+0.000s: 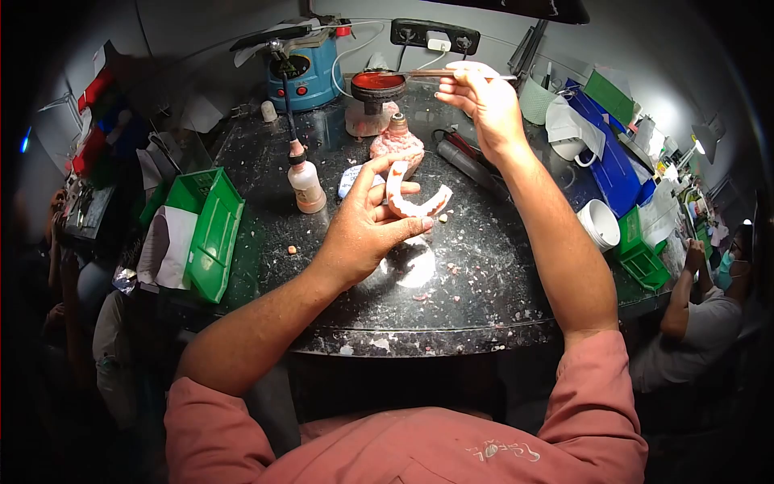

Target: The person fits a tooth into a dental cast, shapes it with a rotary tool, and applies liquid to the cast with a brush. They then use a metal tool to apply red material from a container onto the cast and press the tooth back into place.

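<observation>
Between the fingers and thumb of my left hand [367, 218] is a pale, curved dental piece [401, 198] with pinkish parts, held up over the dark speckled bench. My right hand [489, 105] pinches a thin tool [435, 73] lying nearly level. Its far end reaches over the rim of a round black pot [379, 85] of red material; whether the tip touches the red is too small to tell. Just behind my left hand stands a burner-like object [397, 145] crusted with pink material and topped with a metal nozzle.
A dropper bottle [306, 187] stands left of my left hand, beyond it a green tray [216, 234]. Behind are a blue machine [302, 77] and a socket strip [435, 36]. At right are a white cup [598, 224], a blue tray [609, 165] and a masked person [697, 323].
</observation>
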Action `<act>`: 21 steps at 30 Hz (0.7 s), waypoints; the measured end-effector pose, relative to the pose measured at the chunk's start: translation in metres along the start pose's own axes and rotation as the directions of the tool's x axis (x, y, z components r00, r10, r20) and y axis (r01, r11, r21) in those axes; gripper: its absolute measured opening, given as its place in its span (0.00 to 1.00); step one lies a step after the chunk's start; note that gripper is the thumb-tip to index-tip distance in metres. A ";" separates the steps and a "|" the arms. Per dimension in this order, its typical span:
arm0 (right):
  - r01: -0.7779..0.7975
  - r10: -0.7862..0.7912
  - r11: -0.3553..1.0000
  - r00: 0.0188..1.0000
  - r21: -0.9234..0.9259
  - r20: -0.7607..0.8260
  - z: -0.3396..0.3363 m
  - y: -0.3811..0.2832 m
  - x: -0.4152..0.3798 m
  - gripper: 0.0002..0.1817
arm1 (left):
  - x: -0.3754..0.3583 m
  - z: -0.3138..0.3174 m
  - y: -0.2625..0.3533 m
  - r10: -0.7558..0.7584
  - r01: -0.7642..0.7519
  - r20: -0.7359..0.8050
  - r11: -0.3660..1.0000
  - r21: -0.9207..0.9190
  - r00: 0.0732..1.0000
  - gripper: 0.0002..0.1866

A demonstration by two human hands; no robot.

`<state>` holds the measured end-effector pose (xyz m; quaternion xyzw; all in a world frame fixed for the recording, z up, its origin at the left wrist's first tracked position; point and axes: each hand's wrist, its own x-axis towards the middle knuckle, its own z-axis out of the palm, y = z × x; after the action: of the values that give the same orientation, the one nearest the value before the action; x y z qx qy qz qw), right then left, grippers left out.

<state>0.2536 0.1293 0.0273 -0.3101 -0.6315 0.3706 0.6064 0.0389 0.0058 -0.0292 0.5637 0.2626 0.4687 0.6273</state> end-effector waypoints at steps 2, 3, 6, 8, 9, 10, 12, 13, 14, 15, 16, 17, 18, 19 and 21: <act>-0.030 0.058 0.954 0.995 0.299 -0.086 0.000 0.004 -0.014 0.14 | 0.000 0.000 -0.001 -0.020 0.020 -0.015 0.999 -0.035 1.000 0.41; -0.031 0.059 0.954 0.995 0.298 -0.086 -0.001 0.006 -0.021 0.14 | 0.000 0.000 -0.001 -0.021 0.020 -0.015 0.999 -0.036 1.000 0.41; -0.103 0.156 0.908 0.983 0.405 -0.099 -0.005 0.009 -0.044 0.15 | -0.001 0.000 -0.002 -0.032 0.032 -0.019 0.999 -0.029 0.999 0.41; -0.098 0.149 0.920 0.983 0.378 -0.110 -0.005 0.011 -0.055 0.15 | -0.001 0.002 -0.003 -0.030 0.026 -0.057 0.997 -0.077 0.998 0.41; -0.090 0.139 0.933 0.983 0.350 -0.118 -0.006 0.011 -0.058 0.15 | 0.000 0.001 -0.004 -0.034 0.029 -0.055 0.997 -0.077 0.998 0.41; -0.084 0.131 0.943 0.983 0.322 -0.127 -0.007 0.010 -0.061 0.14 | 0.001 0.000 -0.005 -0.020 0.017 -0.070 0.999 -0.049 0.997 0.41; -0.075 0.117 0.950 0.986 0.303 -0.123 -0.006 0.008 -0.062 0.13 | 0.002 0.000 -0.005 -0.003 0.002 -0.094 1.000 -0.014 0.996 0.41; -0.063 0.099 0.957 0.988 0.282 -0.116 -0.006 0.007 -0.063 0.13 | 0.002 0.000 -0.004 -0.008 0.007 -0.092 1.000 -0.011 0.996 0.41; -0.063 0.101 0.956 0.987 0.286 -0.121 -0.005 0.006 -0.063 0.13 | 0.002 0.000 -0.003 -0.006 0.007 -0.095 1.000 0.010 0.995 0.41; -0.057 0.093 0.960 0.989 0.275 -0.119 -0.005 0.005 -0.064 0.12 | 0.002 -0.001 -0.003 -0.003 0.006 -0.099 1.000 0.029 0.995 0.40; -0.052 0.085 0.963 0.990 0.264 -0.114 -0.004 0.005 -0.065 0.12 | 0.003 -0.001 -0.003 0.007 -0.004 -0.103 0.999 0.033 0.995 0.40; -0.056 0.089 0.962 0.989 0.266 -0.116 -0.004 0.005 -0.065 0.12 | 0.003 -0.001 -0.003 0.002 0.001 -0.103 0.999 0.033 0.995 0.40; -0.049 0.081 0.964 0.990 0.261 -0.114 -0.004 0.005 -0.066 0.13 | 0.003 -0.002 -0.004 0.006 -0.001 -0.106 0.999 0.046 0.994 0.40; -0.041 0.072 0.966 0.991 0.257 -0.113 -0.004 0.005 -0.066 0.13 | 0.003 -0.003 -0.005 0.010 -0.003 -0.109 0.998 0.060 0.994 0.40; -0.042 0.073 0.967 0.991 0.253 -0.115 -0.004 0.004 -0.067 0.13 | 0.003 -0.002 -0.004 0.005 0.004 -0.112 0.997 0.073 0.994 0.41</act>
<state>0.2625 0.0757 -0.0115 -0.2719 -0.5318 0.4447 0.6674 0.0394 0.0099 -0.0326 0.5592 0.3141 0.4898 0.5906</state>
